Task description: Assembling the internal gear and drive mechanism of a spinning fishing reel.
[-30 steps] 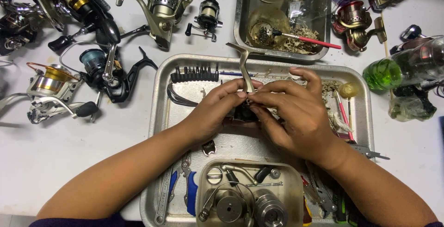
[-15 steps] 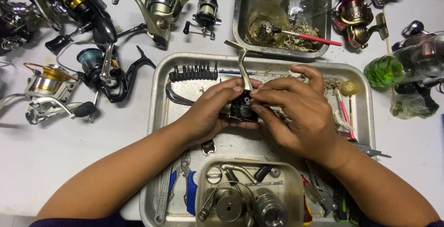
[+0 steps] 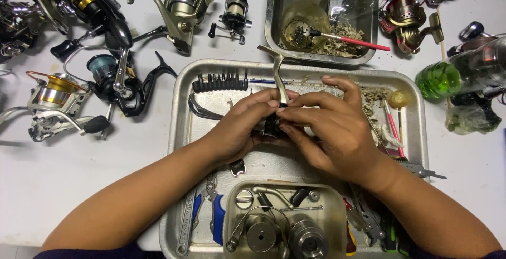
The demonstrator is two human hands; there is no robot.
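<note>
Over the middle of the steel tray (image 3: 182, 132), both hands meet around a small dark reel body (image 3: 272, 126). The left hand (image 3: 240, 130) closes on it from the left side, with the thumb and first fingers curled around it. The right hand (image 3: 329, 130) closes on it from the right, and its fingertips (image 3: 284, 112) touch the left thumb just above the body. Both grips are tight on this one part, which is mostly hidden between the fingers and held a little above the tray floor.

From the grip, a pale metal reel foot (image 3: 278, 74) rises upward and away from the person. To the upper left of the grip, a black bit holder (image 3: 220, 83) lies along the tray's far side. A curved dark bail wire (image 3: 203, 110) lies just to the left of the left hand. To the right of the right hand are a pink brush (image 3: 392, 130) and a small yellow ball (image 3: 399, 99), near the tray's right edge.

Near the person from the grip, a smaller tin (image 3: 337, 222) holds round metal parts, and blue pliers (image 3: 216, 214) lie to its left. Beyond the grip stands a second tray (image 3: 274, 27) with a red brush (image 3: 358, 42) inside. Left of the hands, outside the tray, several fishing reels (image 3: 121, 82) lie on the white table (image 3: 79, 169). Far right of the grip stands a green bottle (image 3: 437, 79).
</note>
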